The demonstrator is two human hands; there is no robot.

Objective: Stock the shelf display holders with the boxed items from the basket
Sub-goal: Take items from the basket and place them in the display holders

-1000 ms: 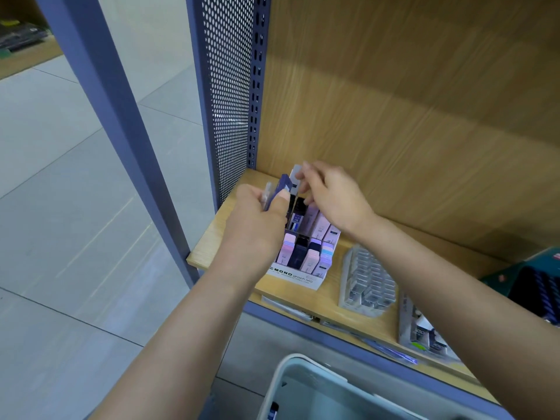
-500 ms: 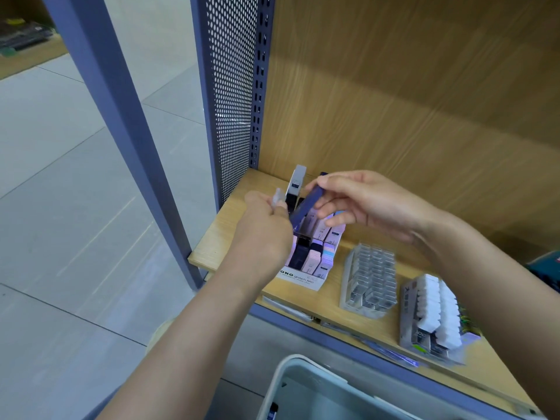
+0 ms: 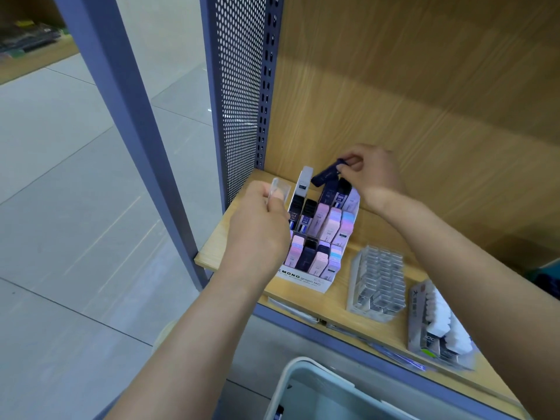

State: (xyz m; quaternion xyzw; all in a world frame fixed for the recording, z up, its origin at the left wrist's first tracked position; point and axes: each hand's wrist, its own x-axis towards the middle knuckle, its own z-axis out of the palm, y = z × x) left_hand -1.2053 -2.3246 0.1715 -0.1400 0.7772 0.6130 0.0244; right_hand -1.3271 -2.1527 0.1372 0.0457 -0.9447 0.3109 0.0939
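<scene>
Head view puts the dark blue lead case (image 3: 325, 174) over the back row of the MONO display holder (image 3: 306, 277) (a white stepped carton of slots). It is tilted, with its lower end aimed at a gap in that row. The right hand (image 3: 371, 174) pinches its upper end between thumb and fingertips, and the case does not look seated yet. A white case (image 3: 304, 180) stands taller than the rest at the holder's back left corner.

The left hand (image 3: 257, 225) is at the holder's left side. Its fingers are curled round a clear flat case (image 3: 280, 187), perhaps more than one, held upright above the holder's left edge. The two hands are apart, one at each side of the holder's back.

The front and middle rows read as full of pastel and dark cases, so I judge this holder nearly stocked. What remains is the back-row gap and whatever the left hand carries.

Right of the holder on the wooden shelf (image 3: 230, 237) sits a clear tray of small grey packs (image 3: 377, 280). Further right is a display of white erasers (image 3: 439, 325). Both look filled. Below and in front of the holder is the pale basket (image 3: 306, 371), whose inside is mostly out of view, so I cannot tell how much stock is left in it.
</scene>
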